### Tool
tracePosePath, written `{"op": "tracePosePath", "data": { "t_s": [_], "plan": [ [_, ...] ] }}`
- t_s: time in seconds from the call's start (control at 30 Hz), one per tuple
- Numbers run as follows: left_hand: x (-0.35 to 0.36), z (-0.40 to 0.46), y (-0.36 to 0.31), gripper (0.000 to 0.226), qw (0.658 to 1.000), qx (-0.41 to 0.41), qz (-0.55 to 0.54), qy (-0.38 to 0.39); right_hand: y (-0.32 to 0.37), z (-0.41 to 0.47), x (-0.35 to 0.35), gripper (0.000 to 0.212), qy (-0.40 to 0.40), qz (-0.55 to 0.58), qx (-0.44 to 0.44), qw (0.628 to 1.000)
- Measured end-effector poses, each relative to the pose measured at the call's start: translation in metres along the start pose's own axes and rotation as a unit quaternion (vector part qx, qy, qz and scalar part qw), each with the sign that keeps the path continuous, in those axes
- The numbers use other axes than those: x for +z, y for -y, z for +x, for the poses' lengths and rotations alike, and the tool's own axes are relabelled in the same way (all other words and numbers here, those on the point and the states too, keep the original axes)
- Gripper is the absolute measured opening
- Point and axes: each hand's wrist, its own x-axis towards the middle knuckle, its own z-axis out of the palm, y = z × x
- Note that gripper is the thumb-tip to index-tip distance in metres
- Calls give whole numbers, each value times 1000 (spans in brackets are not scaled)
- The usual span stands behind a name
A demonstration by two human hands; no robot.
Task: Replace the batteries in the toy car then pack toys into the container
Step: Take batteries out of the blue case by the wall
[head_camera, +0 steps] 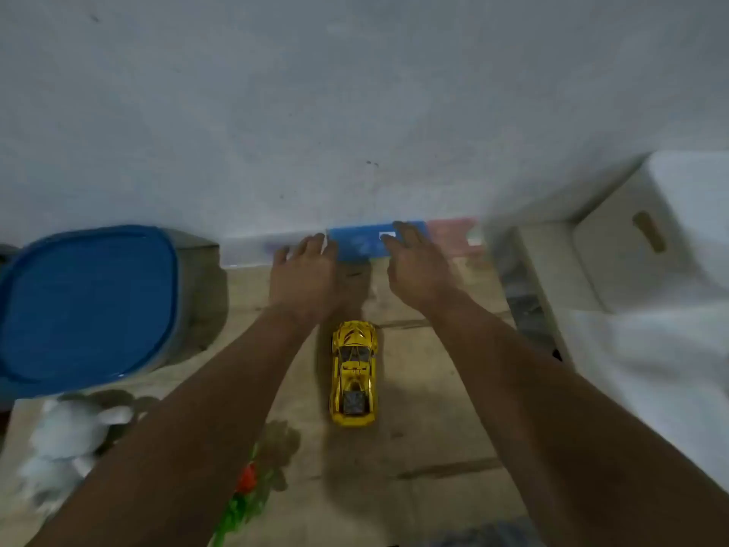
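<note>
Yellow toy car (354, 373) upright, glossy, between forearms.

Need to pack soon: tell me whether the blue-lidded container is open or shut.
Shut: the blue plastic lid covers the grey container completely.

Both bare forearms stretch forward side by side, palms down. The left hand (305, 270) and the right hand (414, 266) lie near each other but apart, backs up, fingers extended and loosely spread, gripping nothing. Motion blur softens the fingertips.
</note>
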Motion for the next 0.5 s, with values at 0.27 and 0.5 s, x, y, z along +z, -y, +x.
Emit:
{"op": "tracePosePath", "data": {
  "t_s": [0.27,0.5],
  "plan": [
    [39,45,8,46,998,21,-23,-53,-11,40,16,40,-31,-46,-49,997],
    [57,50,10,43,990,29,-50,-129,-16,47,9,34,-48,-128,-113,984]
  ]
}}
